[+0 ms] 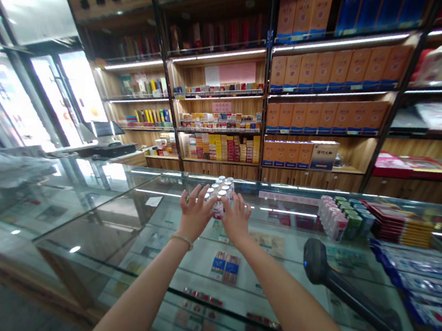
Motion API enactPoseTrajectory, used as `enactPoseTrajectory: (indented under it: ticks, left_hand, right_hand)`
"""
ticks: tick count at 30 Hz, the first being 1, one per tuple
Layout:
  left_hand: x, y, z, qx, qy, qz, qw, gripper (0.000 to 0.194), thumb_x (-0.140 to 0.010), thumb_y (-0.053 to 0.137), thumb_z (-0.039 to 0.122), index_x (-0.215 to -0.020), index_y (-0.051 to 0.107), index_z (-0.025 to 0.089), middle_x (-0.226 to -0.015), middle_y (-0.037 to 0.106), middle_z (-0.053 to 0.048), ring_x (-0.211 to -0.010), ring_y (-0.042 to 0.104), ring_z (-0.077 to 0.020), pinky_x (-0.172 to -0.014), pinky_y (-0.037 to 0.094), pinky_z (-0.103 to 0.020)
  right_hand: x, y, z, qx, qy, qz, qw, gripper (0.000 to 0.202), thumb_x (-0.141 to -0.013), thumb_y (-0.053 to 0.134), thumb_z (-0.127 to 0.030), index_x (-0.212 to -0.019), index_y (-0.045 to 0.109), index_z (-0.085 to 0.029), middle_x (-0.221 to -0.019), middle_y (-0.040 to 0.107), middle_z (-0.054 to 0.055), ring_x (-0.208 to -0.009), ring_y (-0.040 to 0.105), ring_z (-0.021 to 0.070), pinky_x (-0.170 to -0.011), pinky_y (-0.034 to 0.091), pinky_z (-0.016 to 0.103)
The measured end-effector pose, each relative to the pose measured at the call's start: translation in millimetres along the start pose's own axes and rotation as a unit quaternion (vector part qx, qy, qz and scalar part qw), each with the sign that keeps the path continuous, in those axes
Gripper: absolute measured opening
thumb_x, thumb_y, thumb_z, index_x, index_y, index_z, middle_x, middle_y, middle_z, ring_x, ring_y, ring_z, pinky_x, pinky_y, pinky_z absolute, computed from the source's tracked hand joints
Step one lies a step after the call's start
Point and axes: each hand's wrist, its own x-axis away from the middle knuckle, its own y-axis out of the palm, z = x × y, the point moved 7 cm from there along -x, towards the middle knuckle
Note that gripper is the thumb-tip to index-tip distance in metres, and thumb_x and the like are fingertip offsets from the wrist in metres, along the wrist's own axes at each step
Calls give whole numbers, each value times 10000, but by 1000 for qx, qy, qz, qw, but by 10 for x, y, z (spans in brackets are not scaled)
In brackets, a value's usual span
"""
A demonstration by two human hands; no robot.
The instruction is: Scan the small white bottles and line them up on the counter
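Small white-capped bottles, several of them, stand in a tight cluster in rows on the glass counter. My left hand is at the cluster's left side, its thumb against the near end and its other fingers raised and spread. From the right, my right hand mirrors it, thumb at the near bottle and fingers curled apart. The bottles are held between the two hands. My palms and the lower parts of the bottles are partly hidden.
A black barcode scanner lies right of my right forearm. Beyond it are rows of pink, green and blue containers, red and gold packs and blue packets. Plastic bags lie at left. Stocked shelves stand behind.
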Motion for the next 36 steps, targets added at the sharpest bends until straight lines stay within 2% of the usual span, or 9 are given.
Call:
enactPoseTrajectory:
  ticks: [6,13,19,24,28,32,36]
  left_hand:
    - [-6,-6,1,8,-24,3,1000,409,-837,682,210,-1221,639,345,-1555,459,-76,-1457,343,-342,-1186,99,-635]
    - [4,8,-7,4,-37,7,999,361,-841,681,238,-1188,655,332,-1555,448,-87,-1456,333,-349,-1180,94,-636]
    - [34,31,-23,17,-47,5,999,393,-841,698,258,-1224,656,339,-1567,437,-93,-1456,343,-356,-1184,80,-631]
    - [94,-30,-56,18,-47,16,999,543,-885,658,286,-1406,540,384,-1603,384,-108,-1488,305,-351,-1182,61,-639]
    - [141,-94,-58,19,-45,50,998,569,-956,557,385,-1507,414,382,-1605,383,-116,-1491,302,-355,-1178,52,-642]
    - [135,-126,-50,15,-43,77,996,547,-983,500,424,-1518,405,358,-1572,431,-128,-1466,351,-344,-1180,58,-617]
    - [16,-226,-29,31,-42,117,992,503,-991,481,419,-1485,468,325,-1534,472,-144,-1448,378,-327,-1189,60,-591]
  right_hand:
    - [-36,43,15,6,2,0,1000,497,-931,553,-158,-1376,514,-375,-1581,390,75,-1467,281,262,-1141,232,522]
    - [-32,56,28,5,-5,3,1000,512,-933,539,-160,-1395,492,-376,-1576,384,75,-1469,273,260,-1146,227,524]
    - [-17,90,42,7,-14,0,1000,573,-914,562,-170,-1441,458,-368,-1588,372,82,-1483,259,273,-1154,227,518]
    - [5,36,110,13,22,26,999,660,-956,521,-247,-1565,284,-338,-1644,277,102,-1527,171,309,-1163,232,539]
    - [46,-15,115,15,28,49,998,641,-990,482,-316,-1582,238,-350,-1674,184,114,-1542,123,314,-1175,199,570]
    - [80,-126,59,26,3,45,999,615,-1017,435,-348,-1590,211,-356,-1678,176,113,-1549,121,299,-1188,184,575]
    - [48,-485,7,35,-50,55,997,624,-1019,439,-412,-1589,186,-391,-1684,174,80,-1550,126,287,-1202,175,565]
